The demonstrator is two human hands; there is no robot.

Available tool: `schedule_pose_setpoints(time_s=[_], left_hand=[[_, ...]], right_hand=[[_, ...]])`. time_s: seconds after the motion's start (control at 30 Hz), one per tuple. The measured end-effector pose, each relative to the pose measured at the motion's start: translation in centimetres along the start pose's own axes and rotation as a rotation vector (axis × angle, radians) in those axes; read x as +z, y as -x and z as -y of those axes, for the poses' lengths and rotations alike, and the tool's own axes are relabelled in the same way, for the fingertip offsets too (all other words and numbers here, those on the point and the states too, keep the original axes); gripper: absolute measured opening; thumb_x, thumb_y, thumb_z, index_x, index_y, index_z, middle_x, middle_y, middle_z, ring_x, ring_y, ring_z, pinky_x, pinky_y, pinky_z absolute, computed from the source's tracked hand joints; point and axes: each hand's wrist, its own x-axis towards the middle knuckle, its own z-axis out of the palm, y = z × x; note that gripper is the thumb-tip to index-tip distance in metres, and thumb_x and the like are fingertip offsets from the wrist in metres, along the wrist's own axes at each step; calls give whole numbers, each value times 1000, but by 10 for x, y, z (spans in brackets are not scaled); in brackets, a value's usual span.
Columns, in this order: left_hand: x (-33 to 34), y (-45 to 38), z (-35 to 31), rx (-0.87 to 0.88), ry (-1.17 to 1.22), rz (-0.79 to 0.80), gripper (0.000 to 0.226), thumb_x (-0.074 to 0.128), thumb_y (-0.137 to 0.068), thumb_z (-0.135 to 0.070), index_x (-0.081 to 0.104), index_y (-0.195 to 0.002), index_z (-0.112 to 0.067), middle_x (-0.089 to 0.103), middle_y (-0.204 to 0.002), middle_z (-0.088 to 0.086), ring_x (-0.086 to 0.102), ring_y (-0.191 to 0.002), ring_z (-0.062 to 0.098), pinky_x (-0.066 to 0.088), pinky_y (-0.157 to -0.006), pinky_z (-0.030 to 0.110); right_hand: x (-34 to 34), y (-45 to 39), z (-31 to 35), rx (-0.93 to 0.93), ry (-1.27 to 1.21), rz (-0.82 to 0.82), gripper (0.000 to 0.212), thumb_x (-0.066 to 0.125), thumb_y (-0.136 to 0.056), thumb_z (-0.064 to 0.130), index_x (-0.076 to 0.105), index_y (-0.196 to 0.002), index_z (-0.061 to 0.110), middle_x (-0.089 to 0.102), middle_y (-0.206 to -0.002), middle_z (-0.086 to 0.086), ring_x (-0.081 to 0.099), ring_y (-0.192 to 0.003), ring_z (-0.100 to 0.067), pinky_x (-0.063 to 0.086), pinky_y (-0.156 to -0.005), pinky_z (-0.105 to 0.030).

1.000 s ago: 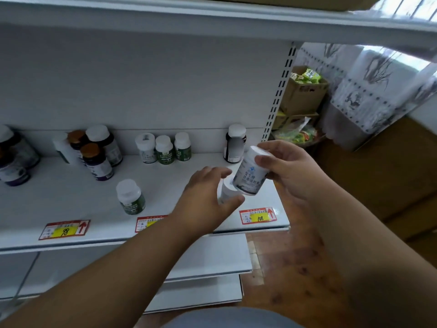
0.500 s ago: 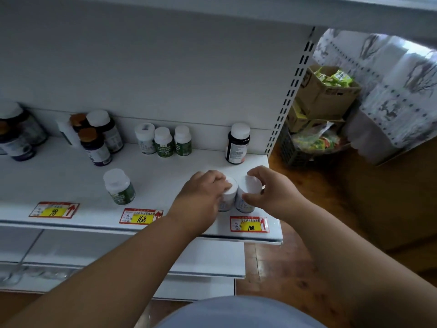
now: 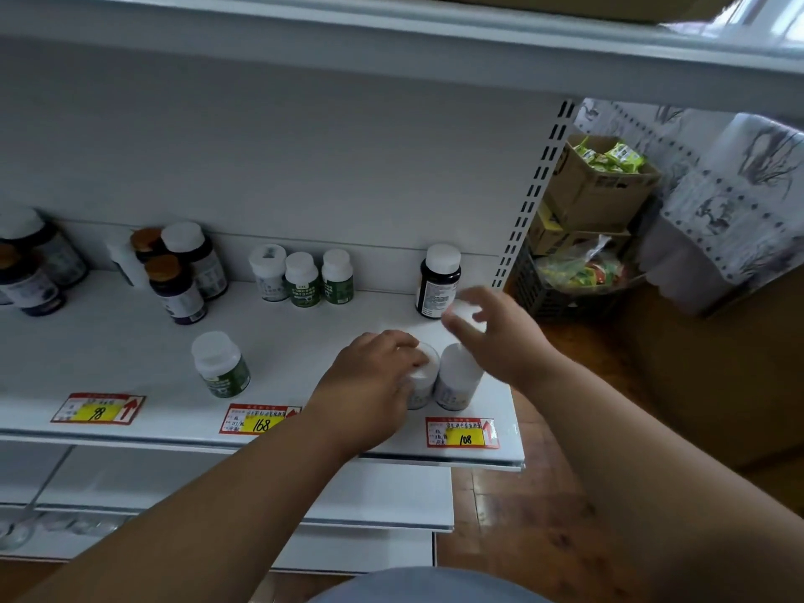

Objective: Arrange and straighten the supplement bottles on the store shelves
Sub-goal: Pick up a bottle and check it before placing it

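While left hand (image 3: pixel 374 385) cups the left white bottle (image 3: pixel 421 380) at the shelf (image 3: pixel 130 341) front edge, right hand (image 3: pixel 491 337) hovers spread over its twin (image 3: pixel 457 380); advice: seat both upright, touching, labels forward, behind tag 108 (image 3: pixel 462 433).

The shelf (image 3: pixel 130 354) looks like smooth white painted metal with a slight sheen, and paper price tags (image 3: pixel 462 433) stick to its front lip. The supplement bottles (image 3: pixel 454 376) appear plastic with matt white caps; the dark bottle (image 3: pixel 437 282) is glossy. Corrugated cardboard boxes (image 3: pixel 598 185) stand above a polished wooden floor (image 3: pixel 522 528).
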Motion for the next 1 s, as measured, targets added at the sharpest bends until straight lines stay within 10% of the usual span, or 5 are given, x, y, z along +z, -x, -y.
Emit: schedule_pose_setpoints(time_s=[0.23,0.5,0.73,0.87,1.0], left_hand=[[-9,-6,6,-72,60,-75,41,62,-82,-21,57,-123,-23,52,-130,-5,46,-115,17,31,-97,25],[-14,-20,17,-292,184,-75,39,57,-87,-23,53,-125,-27,50,-129,-8,44,-117,14,33,-96,25],[-23,-8,27,-509,544,-187,36,57,-91,-27,47,-124,-37,48,-114,-19,50,-100,1,41,-83,23],[-39,12,31,-572,829,-428,23,57,-92,-37,43,-107,-46,54,-110,-19,55,-86,-14,42,-67,12],[-58,45,47,-499,789,-332,60,62,-76,-59,35,-127,-42,52,-116,-18,56,-98,-4,45,-72,17]], right_hand=[[9,-84,32,90,190,28,48,54,-91,30,44,-137,19,40,-141,-12,49,-116,-36,48,-92,-40],[23,-92,33,41,279,-74,47,68,-84,36,44,-119,16,53,-122,-10,50,-111,-34,47,-87,-44],[9,-77,47,29,-246,-155,36,75,-75,37,47,-97,28,56,-87,9,56,-69,-11,42,-45,-24],[6,-56,93,77,-680,-110,36,74,-69,46,56,-92,26,70,-91,-4,67,-77,-22,51,-51,-33],[12,-28,141,77,-687,-45,53,75,-58,60,63,-85,15,71,-74,1,65,-61,-12,51,-53,-30]])
